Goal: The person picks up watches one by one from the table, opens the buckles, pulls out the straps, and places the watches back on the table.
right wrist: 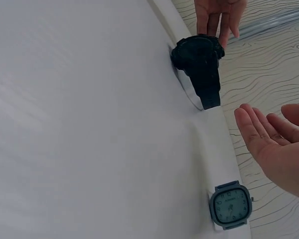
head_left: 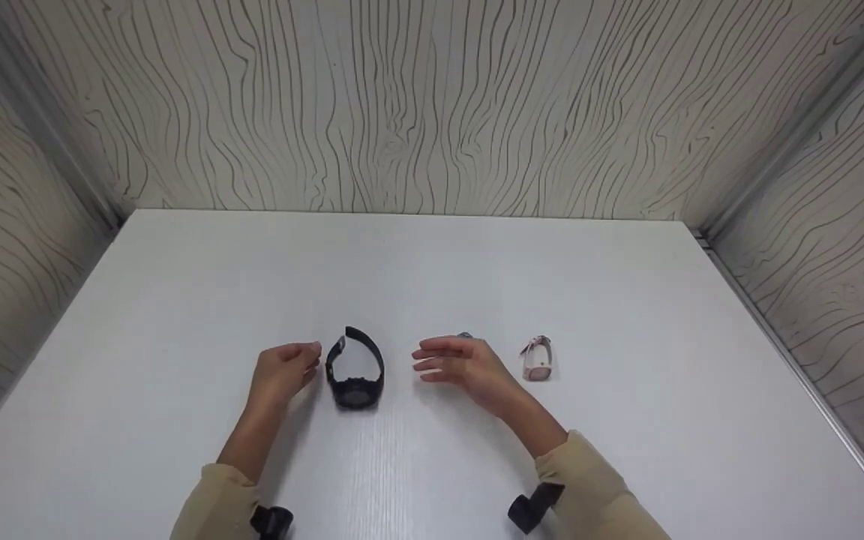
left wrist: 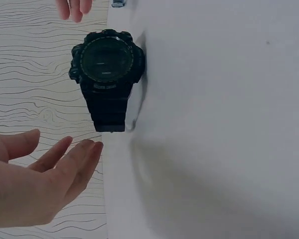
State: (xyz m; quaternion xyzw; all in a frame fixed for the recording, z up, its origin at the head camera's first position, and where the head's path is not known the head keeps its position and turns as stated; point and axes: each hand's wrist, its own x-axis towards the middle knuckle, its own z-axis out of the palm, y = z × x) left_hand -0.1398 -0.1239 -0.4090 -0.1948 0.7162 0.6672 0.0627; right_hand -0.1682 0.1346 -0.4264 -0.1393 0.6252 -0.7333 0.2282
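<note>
A black digital wristwatch [head_left: 357,394] stands on its side on the white table, its strap forming an open loop. My left hand [head_left: 283,373] is just left of the strap, fingers relaxed and holding nothing. On the other side, my right hand [head_left: 469,369] hovers with loosely bent, spread fingers, apart from the watch. Behind the right hand sits a square-faced watch [right wrist: 230,205], mostly hidden in the head view. Both wrist views show the black watch between the two hands, its round dial [left wrist: 107,59] plainly visible.
A small pink-and-white watch [head_left: 538,367] lies to the right of my right hand. The white table [head_left: 417,277] meets wood-patterned panels [head_left: 402,105] at the back and sides. Black wrist cameras [head_left: 533,508] are strapped over beige sleeves.
</note>
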